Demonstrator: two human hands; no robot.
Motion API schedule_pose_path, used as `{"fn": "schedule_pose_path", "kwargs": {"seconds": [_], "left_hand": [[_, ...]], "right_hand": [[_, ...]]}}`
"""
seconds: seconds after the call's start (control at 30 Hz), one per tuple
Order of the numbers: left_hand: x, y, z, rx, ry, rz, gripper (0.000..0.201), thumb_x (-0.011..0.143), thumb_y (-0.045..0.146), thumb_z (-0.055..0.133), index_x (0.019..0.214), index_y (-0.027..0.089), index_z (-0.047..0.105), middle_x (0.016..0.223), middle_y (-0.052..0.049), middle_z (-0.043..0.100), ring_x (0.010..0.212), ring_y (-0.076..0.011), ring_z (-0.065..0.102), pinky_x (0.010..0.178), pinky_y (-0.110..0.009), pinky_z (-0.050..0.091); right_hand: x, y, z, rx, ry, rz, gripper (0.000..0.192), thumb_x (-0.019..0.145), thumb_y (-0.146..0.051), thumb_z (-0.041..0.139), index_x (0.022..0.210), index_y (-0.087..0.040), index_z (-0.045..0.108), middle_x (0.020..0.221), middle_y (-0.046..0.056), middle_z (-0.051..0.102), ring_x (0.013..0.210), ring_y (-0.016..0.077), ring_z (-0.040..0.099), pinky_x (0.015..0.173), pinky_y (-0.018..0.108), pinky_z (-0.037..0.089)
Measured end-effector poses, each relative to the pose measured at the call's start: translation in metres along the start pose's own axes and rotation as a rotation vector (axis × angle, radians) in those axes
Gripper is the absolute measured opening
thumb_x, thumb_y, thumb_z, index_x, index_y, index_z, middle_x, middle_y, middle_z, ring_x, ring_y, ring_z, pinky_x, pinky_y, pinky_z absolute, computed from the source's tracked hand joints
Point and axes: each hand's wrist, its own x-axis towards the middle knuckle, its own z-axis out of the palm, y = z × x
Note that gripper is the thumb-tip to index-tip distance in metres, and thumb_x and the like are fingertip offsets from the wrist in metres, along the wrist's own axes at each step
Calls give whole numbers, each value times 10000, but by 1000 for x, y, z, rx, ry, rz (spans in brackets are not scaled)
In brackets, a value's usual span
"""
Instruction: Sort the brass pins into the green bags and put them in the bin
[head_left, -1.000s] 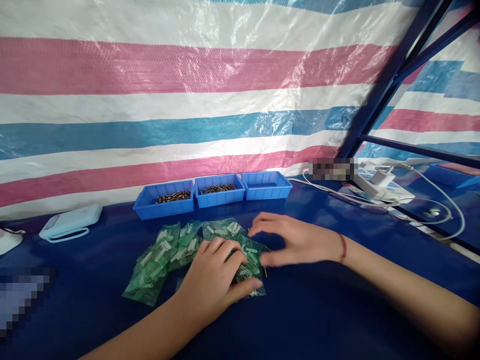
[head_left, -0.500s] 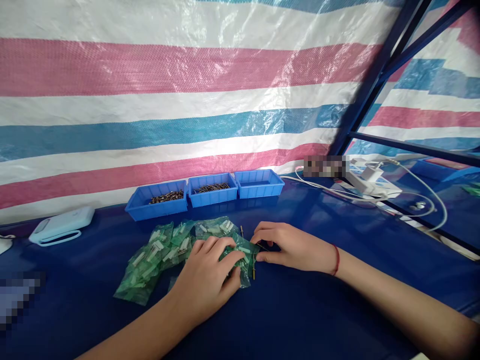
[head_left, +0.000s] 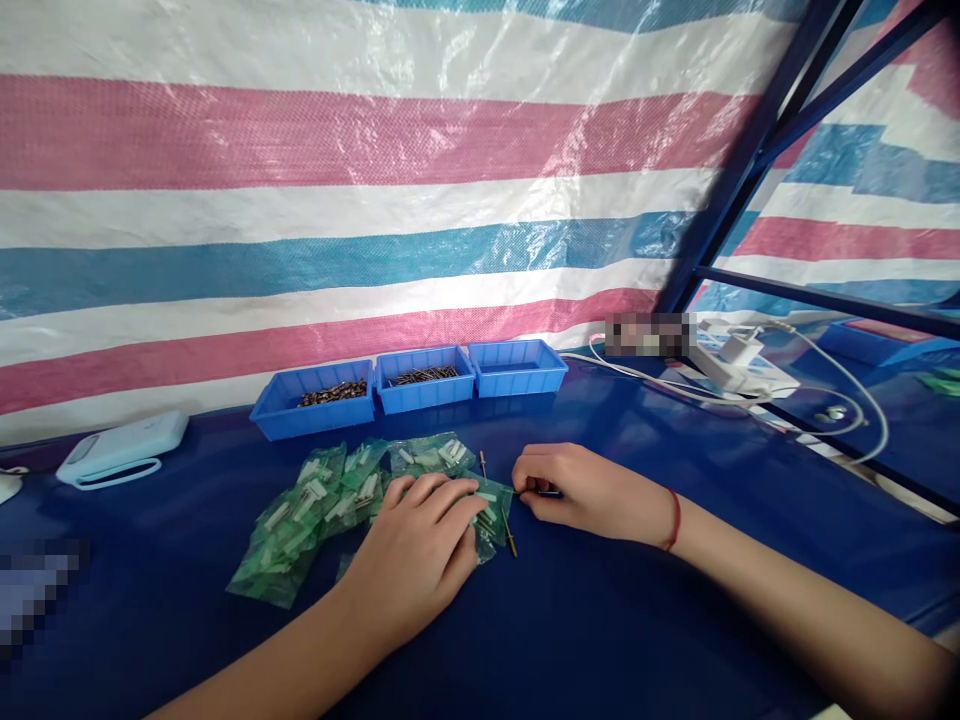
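Note:
My left hand (head_left: 424, 540) lies over a green plastic bag (head_left: 495, 497) of small white pieces, its fingers curled onto it and pressing it down. Its fingertips and part of the bag are hidden. Just right of that bag, my right hand (head_left: 566, 485) is closed in a pinch. Something thin and dark shows inside its curled fingers, too covered to name. Between the hands lie thin metal pins, one brass-coloured pin (head_left: 510, 533) near the bag's edge and another pin (head_left: 482, 463) above it. More filled green bags (head_left: 289, 535) lie left of my left hand.
Behind the bags stand a blue bin (head_left: 274, 410) of small metal parts, a second bin (head_left: 424, 397) of pins and a third blue bin (head_left: 517, 382). A pale blue device (head_left: 127, 445) lies at left. White cables (head_left: 660, 380) and a power strip (head_left: 739, 370) are at right.
My right hand has drawn slightly right, off the bag's corner, and its fingers have curled in. My left fingers have stretched further over the bag. The lower pin has tilted.

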Motion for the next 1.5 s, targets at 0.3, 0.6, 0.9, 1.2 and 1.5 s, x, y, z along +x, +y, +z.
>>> {"fn": "schedule_pose_path", "kwargs": {"seconds": [0.3, 0.6, 0.9, 1.2, 1.5], "left_hand": [[-1, -2, 4, 2, 5, -13, 305, 940, 215, 407, 1157, 243, 620, 1262, -28, 623, 1135, -264, 535, 922, -456, 396], [-1, -1, 4, 18, -3, -4, 338, 934, 200, 410, 1194, 279, 610, 1259, -17, 619, 1131, -264, 531, 909, -469, 407], [-2, -2, 4, 15, -3, -4, 327, 933, 198, 413, 1179, 263, 618, 1265, -26, 615, 1133, -265, 527, 916, -467, 406], [-2, -2, 5, 18, 5, 4, 317, 925, 199, 426, 1169, 266, 617, 1256, -22, 620, 1117, -265, 539, 910, -470, 409], [0, -2, 4, -128, 54, -119, 297, 915, 320, 509, 1194, 236, 567, 1171, -45, 656, 1091, -266, 564, 905, -458, 421]], "right_hand": [[0, -8, -2, -132, -32, 44, 171, 861, -106, 492, 935, -155, 639, 877, 65, 617, 785, 176, 594, 699, 278, 444], [-1, -10, 0, -159, -22, 41, 160, 825, -61, 507, 903, -139, 622, 883, 70, 616, 818, 192, 589, 723, 297, 454], [-1, -8, 2, -47, 27, 20, 154, 870, -78, 506, 891, -156, 637, 877, 50, 627, 777, 158, 602, 696, 266, 454], [-2, -8, -8, 74, 139, -34, 108, 880, -132, 563, 877, -164, 666, 859, 35, 666, 766, 139, 610, 683, 251, 462], [1, -25, 6, 681, 420, 88, 106, 782, -260, 710, 817, -168, 669, 830, 21, 671, 737, 122, 634, 683, 232, 516]]}}
